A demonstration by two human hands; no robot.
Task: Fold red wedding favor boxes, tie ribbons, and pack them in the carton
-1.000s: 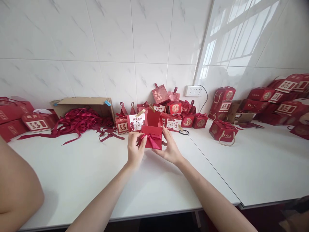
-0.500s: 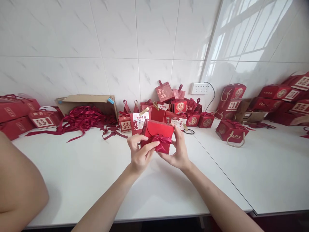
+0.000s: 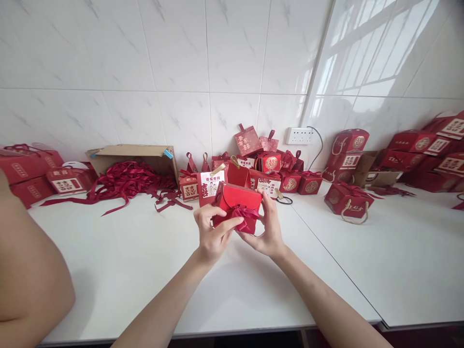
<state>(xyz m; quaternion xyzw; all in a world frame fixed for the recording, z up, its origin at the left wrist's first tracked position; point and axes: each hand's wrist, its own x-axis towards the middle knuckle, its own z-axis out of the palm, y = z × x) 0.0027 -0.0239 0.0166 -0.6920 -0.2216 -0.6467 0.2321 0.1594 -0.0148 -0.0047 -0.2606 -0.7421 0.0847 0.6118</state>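
There's a white power strip (image 3: 300, 136) on the marble-look tile wall (image 3: 232, 58), black cord (image 3: 322, 145) dangling off it, plus an open cardboard box (image 3: 132, 151) further left.

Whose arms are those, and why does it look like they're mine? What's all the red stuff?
There's no robot here, just a person working with bare hands. It feels like yours because the camera is worn on their head, looking forward and down. The left hand and right hand hold a small red box between them, with left fingers against its shiny bow. On the white table, dark red ribbons spill from a cardboard box. More red boxes stand near the wall, and one with a rope handle sits to the right. That arm at the left edge belongs to somebody else.
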